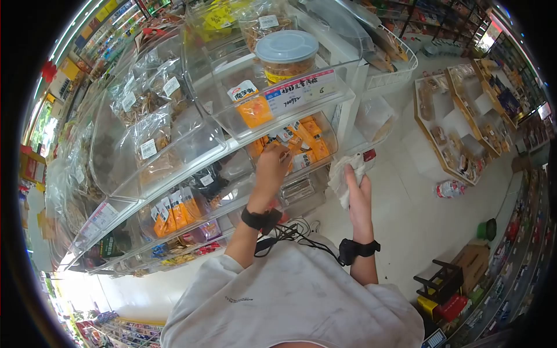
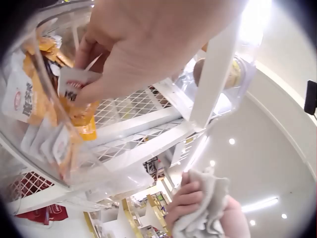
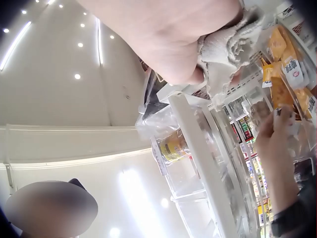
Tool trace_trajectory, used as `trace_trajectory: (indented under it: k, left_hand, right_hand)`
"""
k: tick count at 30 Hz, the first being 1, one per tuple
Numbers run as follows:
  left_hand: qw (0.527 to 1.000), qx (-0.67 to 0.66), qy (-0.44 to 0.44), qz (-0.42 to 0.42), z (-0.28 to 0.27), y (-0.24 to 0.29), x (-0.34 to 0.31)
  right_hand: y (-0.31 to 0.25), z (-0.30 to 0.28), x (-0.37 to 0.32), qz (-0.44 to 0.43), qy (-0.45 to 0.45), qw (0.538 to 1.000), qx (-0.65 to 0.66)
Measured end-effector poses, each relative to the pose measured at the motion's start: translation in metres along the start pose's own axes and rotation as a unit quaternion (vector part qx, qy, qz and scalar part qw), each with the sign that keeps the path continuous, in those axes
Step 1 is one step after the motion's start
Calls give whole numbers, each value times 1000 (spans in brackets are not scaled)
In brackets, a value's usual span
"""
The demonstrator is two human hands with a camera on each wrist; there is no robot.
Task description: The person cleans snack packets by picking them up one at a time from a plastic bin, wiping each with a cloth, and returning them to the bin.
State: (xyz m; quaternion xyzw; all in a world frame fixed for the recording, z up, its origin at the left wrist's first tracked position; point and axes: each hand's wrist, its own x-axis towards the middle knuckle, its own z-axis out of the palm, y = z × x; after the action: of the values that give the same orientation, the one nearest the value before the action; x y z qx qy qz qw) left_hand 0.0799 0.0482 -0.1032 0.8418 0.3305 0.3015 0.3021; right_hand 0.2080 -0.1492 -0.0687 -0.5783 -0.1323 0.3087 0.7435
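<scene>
My left hand (image 1: pixel 271 169) reaches into a clear plastic bin (image 1: pixel 332 134) of orange-and-white snack packets (image 1: pixel 307 134). In the left wrist view its thumb and fingers pinch one snack packet (image 2: pixel 74 94) by the white end, at the bin's clear wall. More packets (image 2: pixel 29 94) stand and lie beside it there. Off to the right, outside the shelf, my right hand (image 1: pixel 361 200) grips a crumpled whitish cloth (image 1: pixel 343 177). The cloth (image 3: pixel 228 54) hangs in folds from the fingers in the right wrist view.
Above the bin, a tier holds a lidded tub (image 1: pixel 287 55) and a price sign (image 1: pixel 299 93). Bagged goods (image 1: pixel 154 136) fill bins at left, with more orange packets (image 1: pixel 177 211) lower down. A wooden display (image 1: pixel 444 127) and a bottle pack (image 1: pixel 450 189) stand on the floor at right.
</scene>
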Motion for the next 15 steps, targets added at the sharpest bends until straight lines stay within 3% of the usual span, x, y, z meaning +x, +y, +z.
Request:
trace_trajectory:
  k: [3,6,10,15]
  left_hand:
    - [998,-67,-6,-14,-42,36,-3]
    - [984,-161,-69,-34,-71,48,-13]
    - [939,-301,-127,-103,-89,47,-26]
    - [930,-341,-115,-76,-105,60,-41]
  right_hand:
    - [0,9,3,-45,6,998,-46]
    - [0,27,5,-99,-2,994,-52]
    - [0,52,-4,-31,-165,985,-34]
    - [15,83,-9,-63,-81,995,4]
